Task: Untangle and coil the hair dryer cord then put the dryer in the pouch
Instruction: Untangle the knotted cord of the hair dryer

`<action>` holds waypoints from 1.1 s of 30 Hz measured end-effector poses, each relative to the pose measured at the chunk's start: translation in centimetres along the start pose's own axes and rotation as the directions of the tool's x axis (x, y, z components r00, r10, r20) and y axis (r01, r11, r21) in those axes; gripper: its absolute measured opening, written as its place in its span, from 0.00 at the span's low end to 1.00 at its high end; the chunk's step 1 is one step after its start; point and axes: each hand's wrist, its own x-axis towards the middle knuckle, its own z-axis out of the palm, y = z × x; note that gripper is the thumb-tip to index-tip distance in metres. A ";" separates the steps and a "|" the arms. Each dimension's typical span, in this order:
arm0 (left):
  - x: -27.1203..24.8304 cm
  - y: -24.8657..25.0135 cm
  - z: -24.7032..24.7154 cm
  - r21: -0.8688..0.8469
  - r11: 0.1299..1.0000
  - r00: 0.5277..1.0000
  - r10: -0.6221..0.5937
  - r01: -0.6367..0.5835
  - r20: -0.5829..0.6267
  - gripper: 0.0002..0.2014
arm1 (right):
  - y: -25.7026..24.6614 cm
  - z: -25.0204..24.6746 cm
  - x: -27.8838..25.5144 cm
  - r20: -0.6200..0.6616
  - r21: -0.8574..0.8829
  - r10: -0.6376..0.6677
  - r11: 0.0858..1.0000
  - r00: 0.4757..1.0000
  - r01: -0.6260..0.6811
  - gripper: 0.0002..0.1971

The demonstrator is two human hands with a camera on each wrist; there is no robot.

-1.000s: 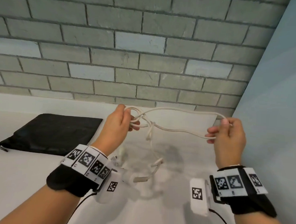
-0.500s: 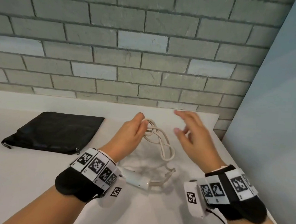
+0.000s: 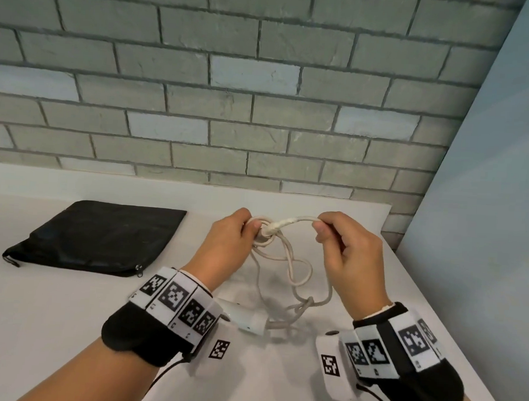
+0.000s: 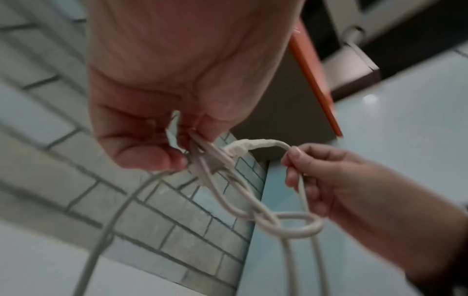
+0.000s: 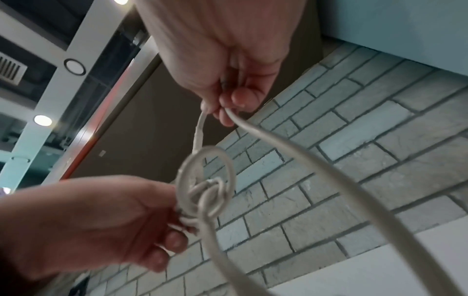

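Note:
A white cord [image 3: 287, 259] hangs in tangled loops between both hands above the table. My left hand [image 3: 230, 244] pinches the bunched loops and knot [image 4: 215, 158] of the cord. My right hand [image 3: 343, 244] pinches a bend of the same cord [image 5: 202, 128] a short way to the right, level with the left. The cord drops to the white hair dryer [image 3: 244, 319], lying on the table behind my left wrist and partly hidden by it. The black zip pouch [image 3: 102, 237] lies flat at the left.
The white table [image 3: 51, 327] ends at a grey brick wall [image 3: 231, 106] behind and a pale blue panel [image 3: 486, 212] on the right. Its right edge runs close beside my right wrist.
A second ago the hands held the cord stretched wide apart. The right hand then let go and came in open, and now pinches the cord close to the left hand.

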 end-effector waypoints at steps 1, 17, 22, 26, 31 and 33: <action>0.0 0.2 0.0 -0.138 0.986 0.996 -0.088 0.089 0.018 0.11 | 0.0 0.0 -0.1 0.011 0.014 -0.002 1.000 1.000 0.002 0.09; -1.0 0.9 1.2 -0.222 0.975 0.996 -0.002 -0.018 -0.089 0.09 | -1.1 1.1 -0.6 0.411 -0.115 -0.108 0.979 0.905 0.169 0.17; -0.9 0.9 1.5 -0.375 0.904 0.972 -0.146 0.207 0.184 0.10 | -0.6 0.9 -1.2 0.381 0.031 -0.189 0.981 0.905 0.191 0.11; -0.5 1.1 0.7 -0.589 0.681 0.895 -0.255 0.434 0.365 0.11 | 0.3 0.3 -1.7 0.341 0.053 -0.231 0.972 0.911 0.227 0.10; -0.1 0.7 -0.4 -0.538 0.776 0.936 -0.197 0.330 0.291 0.12 | 0.2 -0.4 -2.1 0.187 0.249 -0.125 0.965 0.974 0.076 0.09; -0.2 0.4 -1.4 -0.544 0.817 0.971 -0.074 0.190 0.229 0.10 | 1.0 -1.2 -2.0 0.094 0.369 0.074 0.924 0.993 -0.103 0.08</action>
